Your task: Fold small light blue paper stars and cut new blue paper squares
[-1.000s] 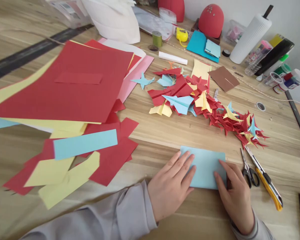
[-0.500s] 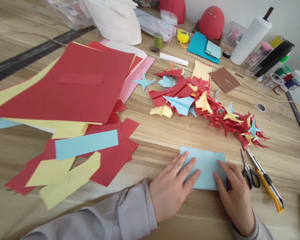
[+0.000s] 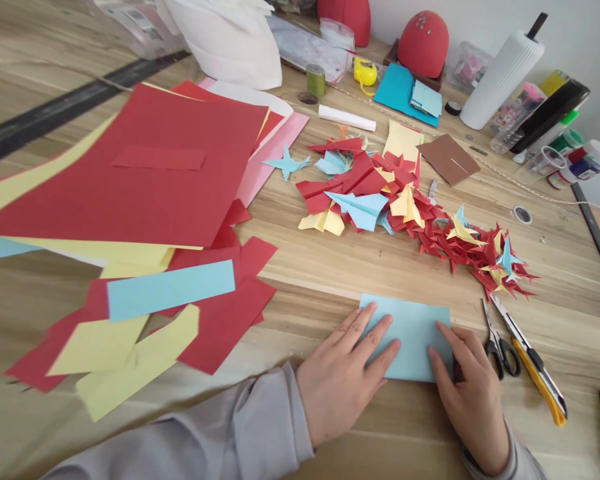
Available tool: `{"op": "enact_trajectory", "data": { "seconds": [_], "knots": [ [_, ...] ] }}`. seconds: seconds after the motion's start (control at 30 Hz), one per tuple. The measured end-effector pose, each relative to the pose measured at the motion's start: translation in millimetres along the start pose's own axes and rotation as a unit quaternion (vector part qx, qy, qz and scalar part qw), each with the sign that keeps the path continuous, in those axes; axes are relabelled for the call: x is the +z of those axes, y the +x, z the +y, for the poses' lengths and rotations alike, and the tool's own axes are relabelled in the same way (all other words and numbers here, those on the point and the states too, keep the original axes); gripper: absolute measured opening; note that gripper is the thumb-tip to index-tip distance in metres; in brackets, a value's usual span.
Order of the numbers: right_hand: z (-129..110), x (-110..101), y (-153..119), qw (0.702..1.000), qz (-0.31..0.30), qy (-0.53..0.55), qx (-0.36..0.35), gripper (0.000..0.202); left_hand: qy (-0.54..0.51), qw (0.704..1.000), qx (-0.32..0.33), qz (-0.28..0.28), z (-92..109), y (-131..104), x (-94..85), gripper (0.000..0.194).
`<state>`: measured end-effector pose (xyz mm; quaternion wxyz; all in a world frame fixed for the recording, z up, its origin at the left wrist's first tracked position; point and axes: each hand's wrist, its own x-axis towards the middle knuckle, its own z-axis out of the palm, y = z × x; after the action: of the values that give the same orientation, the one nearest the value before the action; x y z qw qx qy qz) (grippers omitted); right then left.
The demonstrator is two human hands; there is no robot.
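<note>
A light blue rectangular paper [image 3: 416, 333] lies flat on the wooden table in front of me. My left hand [image 3: 345, 370] rests over its left part with the fingers spread. At its right edge, my right hand [image 3: 467, 383] touches the paper with the index finger and thumb apart; its other fingers are curled and partly hidden. Just right of that hand lie black-handled scissors [image 3: 501, 355] and a yellow utility knife [image 3: 535, 370]. Beyond the paper is a long pile of folded red, yellow and blue paper shapes [image 3: 363, 175].
Large red sheets [image 3: 180, 193] are stacked at the left, with a blue strip [image 3: 173, 290] and yellow pieces [image 3: 140, 363] nearer me. A brown square [image 3: 449, 160], a tape measure [image 3: 365, 71] and a white bottle [image 3: 503, 80] stand or lie farther back.
</note>
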<state>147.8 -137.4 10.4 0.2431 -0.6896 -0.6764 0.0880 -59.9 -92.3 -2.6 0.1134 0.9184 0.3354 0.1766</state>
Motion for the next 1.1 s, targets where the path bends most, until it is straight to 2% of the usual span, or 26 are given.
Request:
{"op": "enact_trajectory", "data": {
  "seconds": [0.13, 0.37, 0.77, 1.1],
  "knots": [
    [-0.1, -0.4, 0.3, 1.0, -0.004, 0.003, 0.001, 0.031, 0.006, 1.0, -0.002, -0.001, -0.6, 0.4, 0.0, 0.039],
    [-4.6, -1.9, -0.8, 0.999, -0.011, -0.005, 0.033, 0.032, 0.014, 0.999, 0.033, -0.001, -7.6, -1.8, 2.2, 0.04],
    [-8.9, -3.6, -1.1, 0.999, -0.015, -0.023, 0.025, 0.03, 0.024, 0.999, 0.035, 0.014, -8.7, -2.0, 4.1, 0.037],
    [-8.8, -3.9, -1.3, 0.999, -0.021, -0.014, 0.021, 0.031, 0.029, 0.999, 0.032, 0.008, -7.2, 0.3, -1.6, 0.036]
  ]
}}
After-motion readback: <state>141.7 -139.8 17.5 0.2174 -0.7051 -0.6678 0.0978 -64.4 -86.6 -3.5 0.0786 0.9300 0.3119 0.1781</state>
